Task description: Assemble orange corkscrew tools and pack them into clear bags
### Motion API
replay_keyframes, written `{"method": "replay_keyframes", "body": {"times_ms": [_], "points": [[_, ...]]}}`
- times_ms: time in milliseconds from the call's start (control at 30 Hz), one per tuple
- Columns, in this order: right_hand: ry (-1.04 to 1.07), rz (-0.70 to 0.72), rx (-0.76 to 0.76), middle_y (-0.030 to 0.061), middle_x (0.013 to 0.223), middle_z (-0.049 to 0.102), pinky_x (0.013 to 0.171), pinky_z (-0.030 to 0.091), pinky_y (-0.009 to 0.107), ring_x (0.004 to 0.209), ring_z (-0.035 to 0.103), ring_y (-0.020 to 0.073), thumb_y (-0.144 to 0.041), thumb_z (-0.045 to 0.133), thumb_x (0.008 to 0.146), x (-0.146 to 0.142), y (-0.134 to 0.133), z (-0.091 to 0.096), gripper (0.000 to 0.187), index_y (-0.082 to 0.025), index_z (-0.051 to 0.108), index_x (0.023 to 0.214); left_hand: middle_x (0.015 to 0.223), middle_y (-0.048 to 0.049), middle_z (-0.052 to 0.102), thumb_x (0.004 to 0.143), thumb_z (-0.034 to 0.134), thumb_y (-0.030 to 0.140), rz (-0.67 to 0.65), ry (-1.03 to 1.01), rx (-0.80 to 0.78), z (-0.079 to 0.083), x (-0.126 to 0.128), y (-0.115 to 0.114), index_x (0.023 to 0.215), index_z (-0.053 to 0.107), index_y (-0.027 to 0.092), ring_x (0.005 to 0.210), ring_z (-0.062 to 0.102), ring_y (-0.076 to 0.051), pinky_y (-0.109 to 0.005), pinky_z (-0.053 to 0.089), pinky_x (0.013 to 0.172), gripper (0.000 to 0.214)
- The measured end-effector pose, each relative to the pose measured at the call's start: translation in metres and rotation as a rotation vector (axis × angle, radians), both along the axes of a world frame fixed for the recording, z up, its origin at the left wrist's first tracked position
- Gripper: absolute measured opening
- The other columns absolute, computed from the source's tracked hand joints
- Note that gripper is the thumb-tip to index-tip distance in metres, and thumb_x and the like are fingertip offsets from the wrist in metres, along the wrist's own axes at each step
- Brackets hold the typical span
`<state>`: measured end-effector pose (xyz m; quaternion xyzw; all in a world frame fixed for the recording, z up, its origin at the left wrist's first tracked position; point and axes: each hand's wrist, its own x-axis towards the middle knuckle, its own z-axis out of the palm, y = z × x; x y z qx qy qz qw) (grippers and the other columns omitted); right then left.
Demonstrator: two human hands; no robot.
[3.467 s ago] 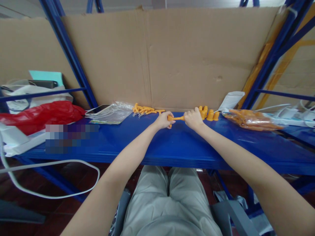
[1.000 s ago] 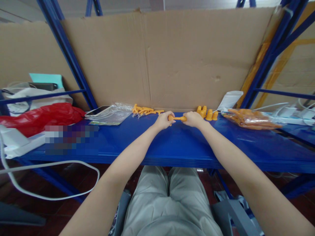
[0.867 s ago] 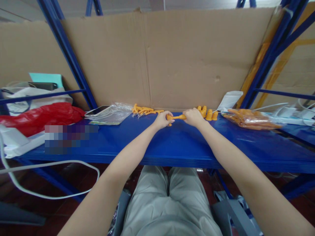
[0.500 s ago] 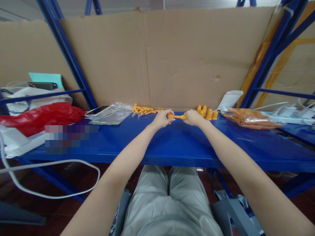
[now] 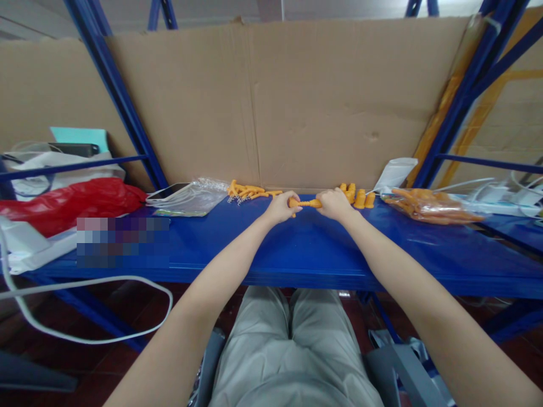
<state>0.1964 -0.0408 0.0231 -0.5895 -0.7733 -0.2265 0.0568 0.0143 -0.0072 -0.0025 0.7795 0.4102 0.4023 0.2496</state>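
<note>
Above the blue shelf top, my left hand [image 5: 280, 208] is closed around one end of an orange threaded plastic piece [image 5: 306, 203]. My right hand [image 5: 334, 202] is closed on the other end, so the ridged middle spans the gap between both hands. Left of my hands lies a pile of orange plastic pieces [image 5: 250, 190], with small silvery coils or chains beside it. Right of my right hand stand several small orange cups [image 5: 360, 198]. The ends inside my fingers are hidden.
A tall cardboard sheet [image 5: 314, 102] backs the blue shelf [image 5: 297, 249]. Leftward lie a clear plastic bag [image 5: 199, 198], a red bag [image 5: 76, 203] and a looping white cable [image 5: 167, 305]. To the right are a bag of orange parts [image 5: 430, 206] and a white packet [image 5: 395, 174].
Both hands keep hold of the orange piece and have shifted only slightly. My right hand's fingers have turned a little around its end. Other things stay in place.
</note>
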Motion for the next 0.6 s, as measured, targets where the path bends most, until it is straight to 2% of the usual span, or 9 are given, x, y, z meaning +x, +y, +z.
{"method": "replay_keyframes", "body": {"times_ms": [133, 367, 600], "points": [[-0.063, 0.033, 0.087, 0.0225, 0.105, 0.071, 0.087, 0.034, 0.038, 0.103, 0.062, 0.0291, -0.013, 0.042, 0.089, -0.008, -0.006, 0.002, 0.033, -0.005, 0.069, 0.106, 0.059, 0.0075, 0.056, 0.076, 0.074, 0.006, -0.041, -0.135, -0.161, 0.001, -0.002, -0.001, 0.088, 0.056, 0.013, 0.047, 0.058, -0.006, -0.02, 0.051, 0.052, 0.023], [-0.125, 0.028, 0.171, 0.0198, 0.099, 0.073, 0.084, 0.031, 0.039, 0.095, 0.059, 0.0283, -0.011, 0.037, 0.092, -0.013, -0.004, -0.001, 0.036, -0.007, 0.069, 0.107, 0.056, 0.0081, 0.058, 0.075, 0.078, 0.008, -0.107, -0.228, -0.285, 0.005, -0.003, -0.006, 0.086, 0.054, 0.013, 0.046, 0.059, -0.006, -0.02, 0.055, 0.051, 0.027], [-0.146, 0.045, 0.152, 0.0214, 0.097, 0.073, 0.081, 0.031, 0.039, 0.092, 0.06, 0.0282, -0.009, 0.032, 0.093, -0.017, -0.001, -0.004, 0.04, -0.005, 0.069, 0.106, 0.058, 0.0046, 0.062, 0.081, 0.071, 0.006, -0.107, -0.252, -0.474, 0.008, -0.004, -0.01, 0.087, 0.055, 0.013, 0.051, 0.064, -0.01, -0.034, 0.061, 0.066, 0.018]]}}
